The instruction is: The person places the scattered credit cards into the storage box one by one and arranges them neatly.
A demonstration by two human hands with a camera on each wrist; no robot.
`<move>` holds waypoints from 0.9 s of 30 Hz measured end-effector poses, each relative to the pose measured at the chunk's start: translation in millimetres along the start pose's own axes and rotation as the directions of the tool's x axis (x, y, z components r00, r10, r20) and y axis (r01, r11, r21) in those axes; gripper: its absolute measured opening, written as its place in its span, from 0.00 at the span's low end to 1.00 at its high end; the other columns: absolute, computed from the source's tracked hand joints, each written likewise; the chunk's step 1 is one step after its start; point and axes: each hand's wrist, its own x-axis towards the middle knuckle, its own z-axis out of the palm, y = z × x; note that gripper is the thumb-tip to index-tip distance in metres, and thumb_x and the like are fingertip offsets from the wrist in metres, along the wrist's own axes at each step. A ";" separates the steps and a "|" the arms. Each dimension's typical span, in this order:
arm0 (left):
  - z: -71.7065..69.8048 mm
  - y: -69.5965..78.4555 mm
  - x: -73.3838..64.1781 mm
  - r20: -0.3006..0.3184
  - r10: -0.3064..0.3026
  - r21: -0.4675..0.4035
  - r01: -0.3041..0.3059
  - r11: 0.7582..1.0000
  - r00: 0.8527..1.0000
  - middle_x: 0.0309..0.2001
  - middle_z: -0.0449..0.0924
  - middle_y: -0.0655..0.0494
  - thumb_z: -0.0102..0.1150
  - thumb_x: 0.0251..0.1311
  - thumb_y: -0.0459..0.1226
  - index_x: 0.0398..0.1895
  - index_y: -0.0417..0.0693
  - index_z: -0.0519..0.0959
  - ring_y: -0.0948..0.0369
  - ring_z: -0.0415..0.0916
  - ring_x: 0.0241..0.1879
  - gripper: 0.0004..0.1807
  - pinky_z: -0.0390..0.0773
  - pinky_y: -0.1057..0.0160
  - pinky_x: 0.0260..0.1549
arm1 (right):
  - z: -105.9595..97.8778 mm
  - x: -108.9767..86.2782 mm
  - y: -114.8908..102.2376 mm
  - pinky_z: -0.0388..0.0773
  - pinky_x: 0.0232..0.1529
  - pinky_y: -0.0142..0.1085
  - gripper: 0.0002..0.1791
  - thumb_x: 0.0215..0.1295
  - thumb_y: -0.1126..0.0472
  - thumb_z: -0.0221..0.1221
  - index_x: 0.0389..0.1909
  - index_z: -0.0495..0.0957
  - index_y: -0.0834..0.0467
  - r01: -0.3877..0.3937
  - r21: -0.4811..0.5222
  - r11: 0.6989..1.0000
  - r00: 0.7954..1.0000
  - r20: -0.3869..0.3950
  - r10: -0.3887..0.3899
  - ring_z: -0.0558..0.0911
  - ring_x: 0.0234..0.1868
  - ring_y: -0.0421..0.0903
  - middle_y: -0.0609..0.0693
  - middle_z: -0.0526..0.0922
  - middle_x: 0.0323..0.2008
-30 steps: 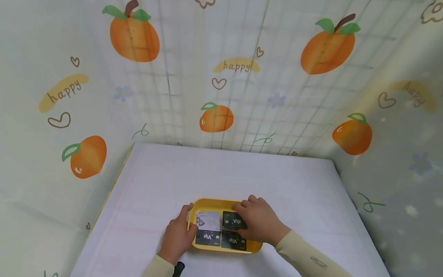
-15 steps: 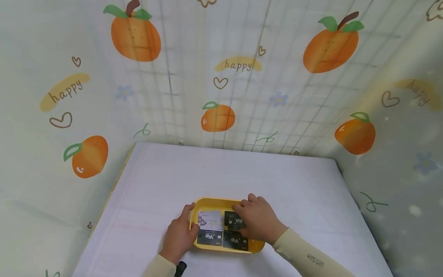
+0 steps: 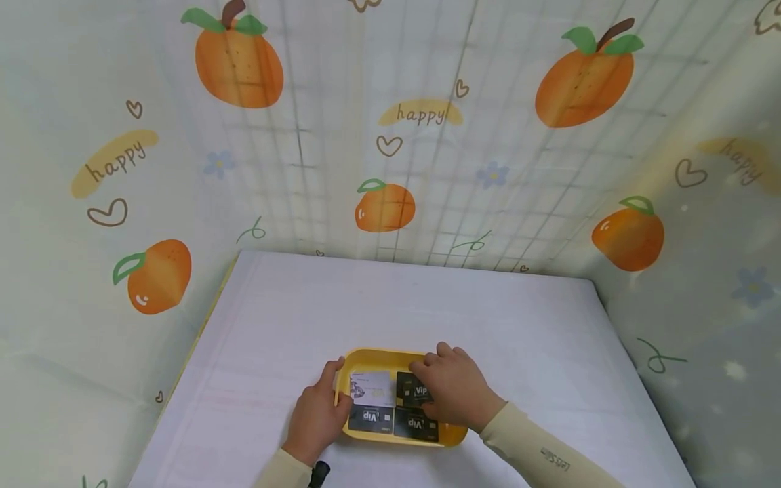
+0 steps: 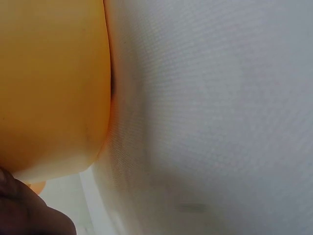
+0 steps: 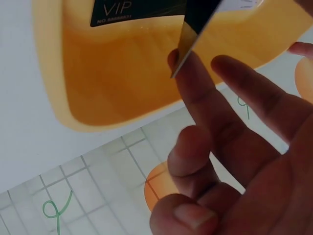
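Note:
A yellow plastic tray (image 3: 384, 356) lies on the white table, with cards inside it. My left hand (image 3: 316, 417) grips its left wall, thumb over the rim. In the left wrist view the tray's side (image 4: 54, 88) fills the left, a finger (image 4: 27, 210) below it. My right hand (image 3: 459, 390) reaches in from the right and pinches a black Vip card (image 3: 406, 388) at the back right; the right wrist view shows this card (image 5: 195, 24) nearly edge-on against a fingertip. A white card (image 3: 373, 389) lies back left, and two black Vip cards (image 3: 369, 419) lie along the front.
A white-covered table (image 3: 293, 305) spreads around the tray. A curtain (image 3: 293, 183) printed with oranges hangs behind the table and along both sides. A small black object (image 3: 318, 473) shows by the left sleeve (image 3: 283, 471).
The head view has shifted slightly. Both hands keep almost the same place at the tray, and the right hand covers a little more of its black card.

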 end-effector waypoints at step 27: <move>-0.5 3.8 -5.3 0.011 -0.017 0.067 0.016 0.998 1.000 0.13 0.66 0.63 0.65 0.66 0.41 0.78 0.62 0.66 0.62 0.65 0.11 0.37 0.64 0.64 0.14 | 6.6 -16.6 1.8 0.68 0.36 0.42 0.35 0.47 0.35 0.79 0.54 0.84 0.49 -0.015 0.092 0.996 1.000 -0.024 0.017 0.68 0.35 0.45 0.42 0.82 0.39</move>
